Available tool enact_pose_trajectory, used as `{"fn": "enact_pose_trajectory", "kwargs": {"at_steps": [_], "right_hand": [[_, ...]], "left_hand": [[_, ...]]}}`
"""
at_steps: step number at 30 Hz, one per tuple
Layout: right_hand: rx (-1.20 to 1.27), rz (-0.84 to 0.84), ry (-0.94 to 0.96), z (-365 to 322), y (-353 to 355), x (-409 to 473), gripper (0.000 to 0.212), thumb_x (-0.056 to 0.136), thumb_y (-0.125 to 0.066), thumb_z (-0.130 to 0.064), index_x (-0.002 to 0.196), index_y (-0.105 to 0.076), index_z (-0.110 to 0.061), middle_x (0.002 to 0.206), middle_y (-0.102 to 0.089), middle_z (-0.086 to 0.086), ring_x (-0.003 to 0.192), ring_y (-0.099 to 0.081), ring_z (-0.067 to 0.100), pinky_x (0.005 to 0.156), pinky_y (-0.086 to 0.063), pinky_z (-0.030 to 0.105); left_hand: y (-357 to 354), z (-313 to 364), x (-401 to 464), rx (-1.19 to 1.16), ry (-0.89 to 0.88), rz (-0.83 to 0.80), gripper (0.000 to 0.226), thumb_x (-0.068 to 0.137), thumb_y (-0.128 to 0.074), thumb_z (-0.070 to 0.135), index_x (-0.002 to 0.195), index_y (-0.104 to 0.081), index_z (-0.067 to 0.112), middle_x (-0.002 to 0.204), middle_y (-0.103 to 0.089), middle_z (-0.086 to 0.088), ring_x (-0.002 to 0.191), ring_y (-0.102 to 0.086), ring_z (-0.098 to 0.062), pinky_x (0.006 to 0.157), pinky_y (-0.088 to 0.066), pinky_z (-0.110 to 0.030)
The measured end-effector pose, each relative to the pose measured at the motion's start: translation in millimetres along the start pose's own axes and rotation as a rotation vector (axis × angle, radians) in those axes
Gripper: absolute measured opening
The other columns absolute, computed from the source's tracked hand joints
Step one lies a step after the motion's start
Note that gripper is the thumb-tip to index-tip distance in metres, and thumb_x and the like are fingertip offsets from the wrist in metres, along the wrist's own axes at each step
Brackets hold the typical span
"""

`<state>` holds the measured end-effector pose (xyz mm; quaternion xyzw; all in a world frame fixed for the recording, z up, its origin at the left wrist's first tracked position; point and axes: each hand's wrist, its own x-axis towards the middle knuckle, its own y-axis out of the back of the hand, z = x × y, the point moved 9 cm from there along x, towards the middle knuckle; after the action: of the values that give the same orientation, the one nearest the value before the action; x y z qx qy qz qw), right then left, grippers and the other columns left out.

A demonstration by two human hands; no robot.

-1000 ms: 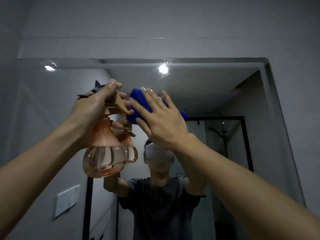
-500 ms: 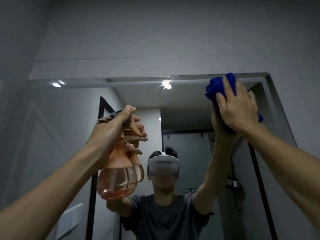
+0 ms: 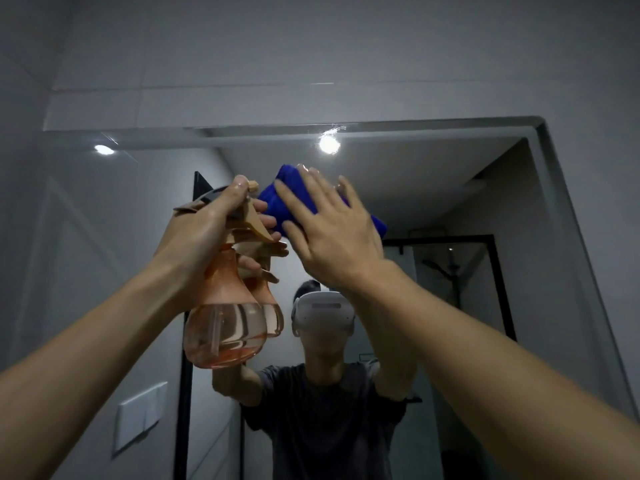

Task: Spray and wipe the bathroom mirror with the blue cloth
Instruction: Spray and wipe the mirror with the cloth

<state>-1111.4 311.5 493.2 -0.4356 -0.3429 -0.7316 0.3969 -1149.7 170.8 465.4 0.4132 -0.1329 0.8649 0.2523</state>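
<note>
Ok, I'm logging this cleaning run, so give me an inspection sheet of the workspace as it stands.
Surface: bathroom mirror, glare from two ceiling lights near its top edge.
Job's things: blue cloth pressed flat on the glass; orange spray bottle, partly filled with liquid, held up beside it.
Clutter: nothing seen.
Hands: left hand grips the bottle's neck and trigger; right hand presses the cloth with straight fingers.
Cables: nothing seen.
Surroundings: grey tiled wall; reflected black-framed shower screen, white wall switch.
</note>
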Motion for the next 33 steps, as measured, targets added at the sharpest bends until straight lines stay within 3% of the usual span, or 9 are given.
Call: {"fn": "enact_pose_trajectory", "kwargs": {"at_steps": [6,9,13,16,19,23,30,33], "right_hand": [[-0.066,-0.064,0.081,34.2,1.6,-71.1,0.060,0.104,-0.027,-0.052,0.158,-0.016,-0.031,0.166,-0.016,0.008,0.152,-0.018,0.022,0.122,-0.016,0.053],[-0.070,-0.054,-0.083,82.2,16.6,-75.0,0.060,0.103,-0.021,-0.054,0.158,-0.015,-0.032,0.166,-0.016,0.007,0.152,-0.017,0.022,0.123,-0.014,0.051],[-0.031,0.001,-0.344,154.8,35.7,-67.3,0.062,0.102,-0.018,-0.055,0.159,-0.012,-0.031,0.166,-0.013,0.007,0.152,-0.014,0.023,0.123,-0.010,0.051],[0.029,0.086,-0.512,195.9,50.5,-52.6,0.059,0.105,-0.024,-0.051,0.158,-0.012,-0.029,0.163,-0.019,0.012,0.149,-0.021,0.030,0.123,-0.013,0.052],[0.043,0.128,-0.610,210.4,55.1,-32.2,0.058,0.106,-0.022,-0.047,0.159,-0.011,-0.026,0.163,-0.018,0.015,0.149,-0.020,0.032,0.123,-0.013,0.050],[0.076,0.149,-0.586,191.7,53.4,-0.6,0.059,0.106,-0.021,-0.046,0.159,-0.009,-0.025,0.165,-0.012,0.013,0.151,-0.014,0.030,0.123,-0.010,0.050],[0.076,0.116,-0.370,94.2,39.2,35.9,0.058,0.105,-0.023,-0.046,0.159,-0.013,-0.026,0.163,-0.017,0.014,0.147,-0.023,0.032,0.120,-0.017,0.051],[0.020,0.055,-0.265,41.8,22.3,35.4,0.058,0.104,-0.022,-0.051,0.158,-0.013,-0.030,0.161,-0.024,0.015,0.144,-0.028,0.035,0.119,-0.018,0.050]], "left_hand": [[-1.7,-5.4,-6.5,-0.062,0.031,0.015,0.044,0.097,-0.050,0.047,0.112,-0.067,0.010,0.099,-0.077,-0.009,0.081,-0.077,-0.018,0.048,-0.055,-0.022],[-9.7,-7.9,-6.4,-0.106,0.052,0.013,0.042,0.096,-0.053,0.046,0.110,-0.068,0.009,0.096,-0.078,-0.010,0.079,-0.077,-0.019,0.047,-0.056,-0.024],[-15.0,-12.7,-0.1,-0.113,0.068,0.017,0.043,0.093,-0.056,0.049,0.108,-0.069,0.010,0.100,-0.078,-0.011,0.088,-0.077,-0.025,0.063,-0.060,-0.036],[-15.5,-14.2,7.7,-0.125,0.045,0.010,0.043,0.093,-0.057,0.049,0.107,-0.069,0.010,0.102,-0.077,-0.012,0.092,-0.076,-0.029,0.050,-0.055,-0.030],[-16.8,-12.2,15.6,-0.125,0.008,-0.006,0.043,0.093,-0.056,0.049,0.106,-0.070,0.010,0.101,-0.077,-0.012,0.092,-0.076,-0.028,0.053,-0.054,-0.031],[-12.3,-4.6,24.0,-0.108,-0.047,-0.013,0.045,0.094,-0.055,0.048,0.109,-0.069,0.008,0.100,-0.077,-0.011,0.090,-0.076,-0.025,0.063,-0.057,-0.037],[14.3,-8.4,18.4,-0.100,-0.040,0.002,0.044,0.095,-0.054,0.048,0.110,-0.068,0.009,0.105,-0.076,-0.013,0.096,-0.075,-0.030,0.082,-0.056,-0.049],[31.4,-9.8,11.8,-0.104,-0.021,0.030,0.041,0.095,-0.053,0.048,0.107,-0.068,0.011,0.103,-0.077,-0.011,0.089,-0.076,-0.025,0.060,-0.060,-0.033]]}}
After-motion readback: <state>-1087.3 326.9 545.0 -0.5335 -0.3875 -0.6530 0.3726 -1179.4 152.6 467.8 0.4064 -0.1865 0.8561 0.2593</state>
